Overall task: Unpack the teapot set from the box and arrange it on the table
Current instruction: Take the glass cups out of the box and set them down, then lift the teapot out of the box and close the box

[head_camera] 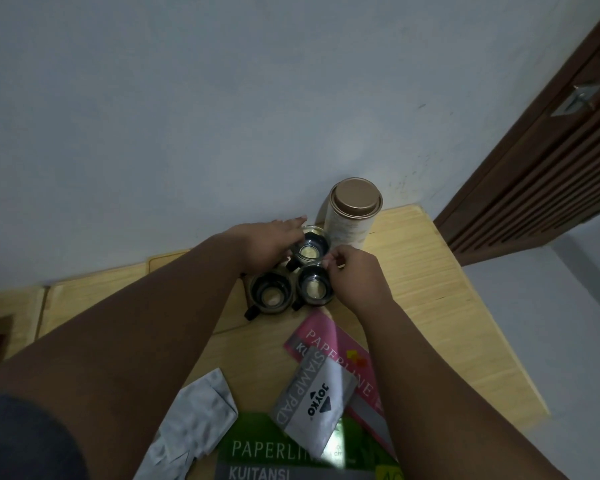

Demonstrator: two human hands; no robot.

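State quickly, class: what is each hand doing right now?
Left hand: open, straight fingers against the far cup.
Right hand: closed, pinching the rim of the right cup.

The left hand (274,244) lies just left of the far cup (308,251), fingers straight. The right hand (354,276), at its near right, has fingertips pinched together.

A dim indoor scene in a cool grey-blue cast. The wall (187,98) is lit softly and evenly; only faint shadows are cast on the table (430,289). The arms (135,323) are rendered dark. A pale reflection is caught in a glass cup (314,289). A glare patch is seen on the green receipt book (257,445) at the table's near edge. The door (551,150) is bent by wide-angle distortion; corners are softened.
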